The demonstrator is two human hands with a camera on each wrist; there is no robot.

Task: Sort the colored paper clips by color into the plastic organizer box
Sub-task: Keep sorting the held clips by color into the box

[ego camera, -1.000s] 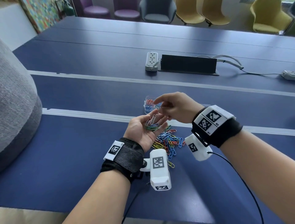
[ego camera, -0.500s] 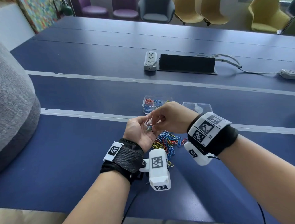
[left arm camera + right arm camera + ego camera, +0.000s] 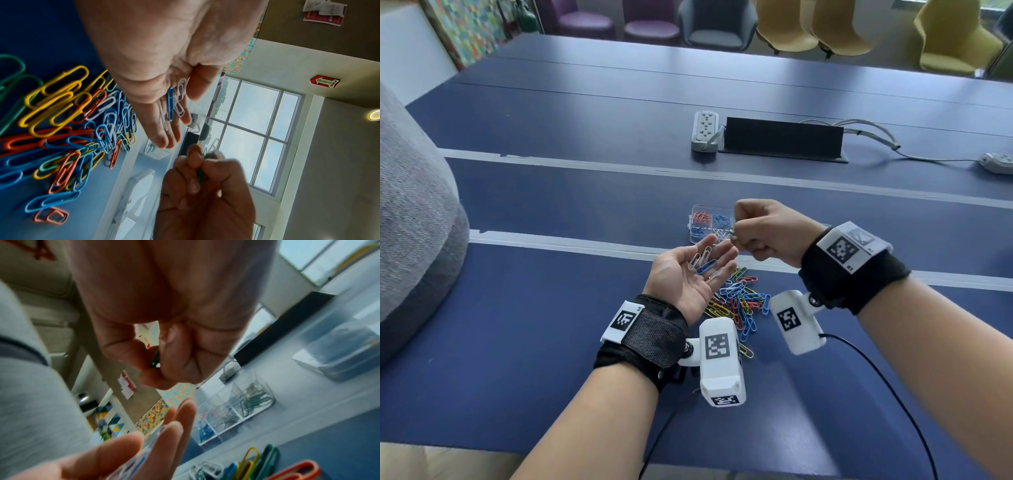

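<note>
A: Green clips (image 3: 202, 168) are now pinched in our right hand (image 3: 767, 233), lifted off our left hand (image 3: 688, 277), near the box (image 3: 709, 222).

B: Left palm spread, holding white and blue clips (image 3: 703, 263). Pile (image 3: 739, 301) on blue table (image 3: 517, 325); chairs (image 3: 784, 27) behind.

The loose pile of paper clips (image 3: 739, 301) lies on the table (image 3: 517, 325) at centre. The organizer box (image 3: 709, 224) stands at 12 o'clock from the pile, just beyond it, with clips in its compartments. The left hand (image 3: 688, 274) sits at 10 o'clock from the pile, above the table, with a few clips (image 3: 703, 262) lying on its fingers. The right hand (image 3: 767, 233) is at 1 o'clock from the pile, just right of the box. The power strip (image 3: 704, 130) lies far at 12 o'clock, the flat panel (image 3: 784, 138) touching its right side.
</note>
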